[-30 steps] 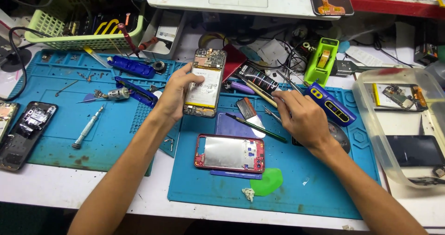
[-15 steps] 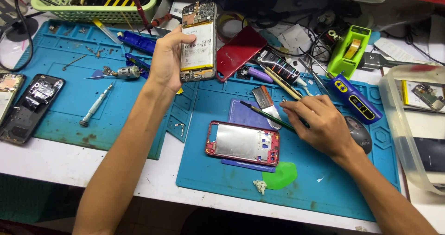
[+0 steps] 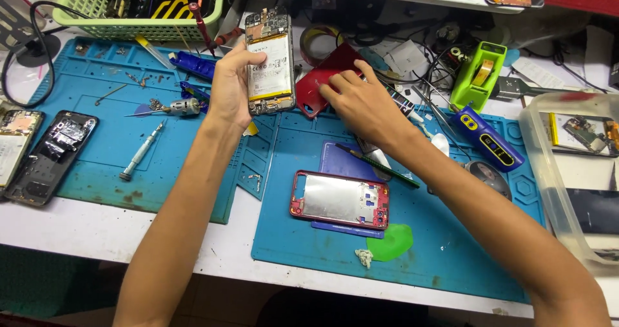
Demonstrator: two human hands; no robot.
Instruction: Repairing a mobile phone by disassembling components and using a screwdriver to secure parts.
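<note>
The left hand (image 3: pixel 233 88) grips an opened phone (image 3: pixel 269 61); the right hand (image 3: pixel 361 104) presses flat, open fingers on a glossy red back cover (image 3: pixel 322 82) above the blue rubbery mat (image 3: pixel 451 237).

Near the upper middle of the frame, the opened phone (image 3: pixel 270 61) carries a white rectangular battery label with a yellow strip along its lower edge. At the far left edge a second opened phone (image 3: pixel 14 148) shows a similar pale label. At the right edge, inside the clear plastic tub (image 3: pixel 540 172), lies a dark glossy screen panel (image 3: pixel 596 212), and above it a phone board (image 3: pixel 580 133) edged with a yellow strip
</note>
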